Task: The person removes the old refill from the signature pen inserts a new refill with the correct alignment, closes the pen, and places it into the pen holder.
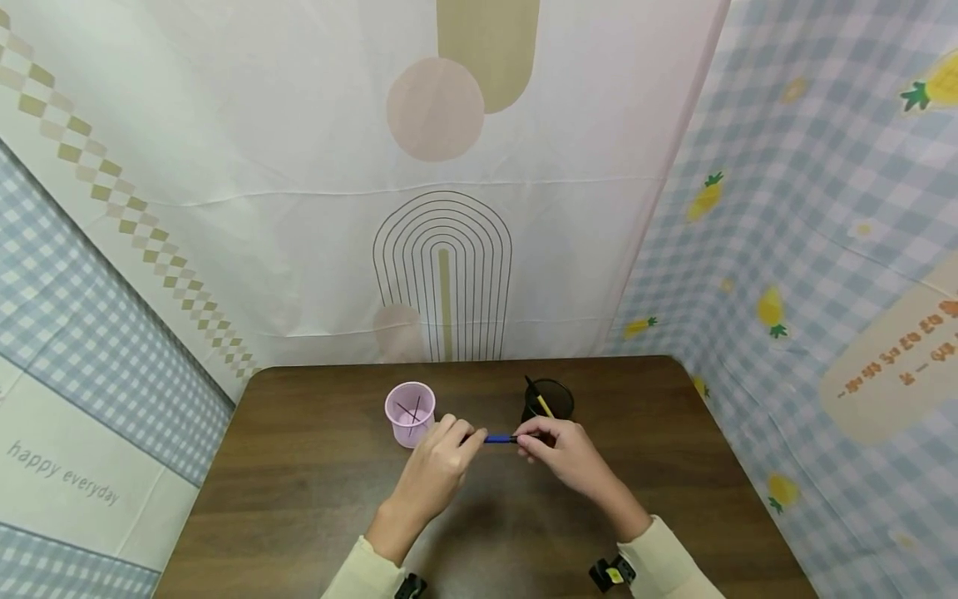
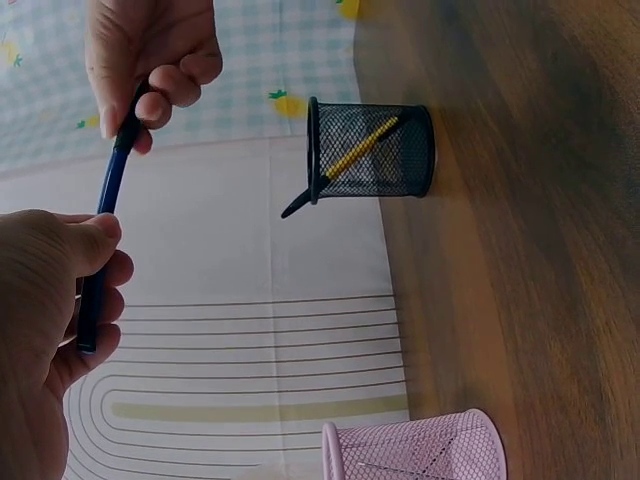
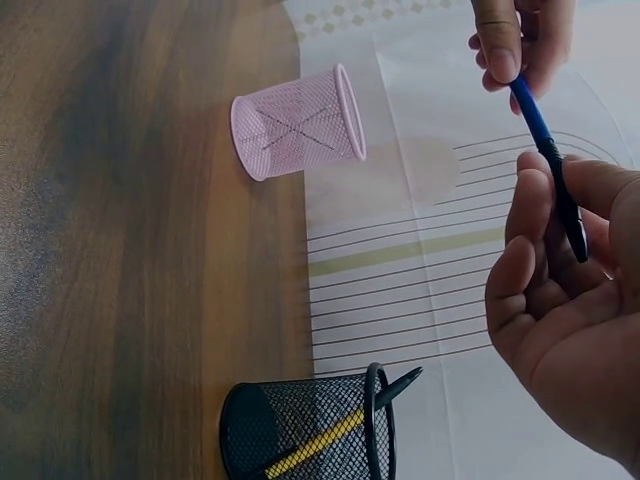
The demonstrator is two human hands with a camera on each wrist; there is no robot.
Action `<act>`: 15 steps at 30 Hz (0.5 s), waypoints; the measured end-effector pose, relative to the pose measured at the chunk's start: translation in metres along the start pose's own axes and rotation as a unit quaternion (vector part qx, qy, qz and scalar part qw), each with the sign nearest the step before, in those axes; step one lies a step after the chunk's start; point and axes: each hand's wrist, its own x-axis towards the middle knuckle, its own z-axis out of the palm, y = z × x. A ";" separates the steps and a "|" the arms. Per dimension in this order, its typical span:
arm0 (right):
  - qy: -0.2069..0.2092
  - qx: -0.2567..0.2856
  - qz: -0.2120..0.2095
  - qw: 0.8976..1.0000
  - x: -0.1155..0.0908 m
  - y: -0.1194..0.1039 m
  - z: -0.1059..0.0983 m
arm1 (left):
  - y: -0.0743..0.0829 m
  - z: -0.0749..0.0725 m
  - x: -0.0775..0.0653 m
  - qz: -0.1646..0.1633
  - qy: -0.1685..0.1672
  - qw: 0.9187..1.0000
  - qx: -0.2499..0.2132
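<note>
A blue pen point(image 1: 499, 439) with a black end is held level between both hands above the table. My left hand point(image 1: 437, 466) grips its blue barrel, fingers curled round it in the left wrist view. The black end point(image 3: 567, 205) is pinched between thumb and fingers of my right hand point(image 1: 575, 459). Behind the right hand stands a black mesh cup point(image 1: 567, 401), holding a yellow and black pen point(image 2: 355, 153) that leans out over the rim. A pink mesh cup point(image 3: 298, 128) stands just beyond the left hand; thin dark crossing lines show in it, their nature unclear.
Both cups stand upright on a dark brown wooden table point(image 1: 299, 491), towards its back edge. A printed white cloth point(image 1: 314, 274) hangs behind the table, and blue checked cloths point(image 1: 808, 183) hang at the sides. Small black devices point(image 1: 612, 574) are strapped at both wrists.
</note>
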 end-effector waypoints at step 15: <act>0.054 -0.012 -0.045 0.997 -0.002 0.000 0.006 | 0.001 -0.001 0.000 -0.002 0.000 1.000 -0.004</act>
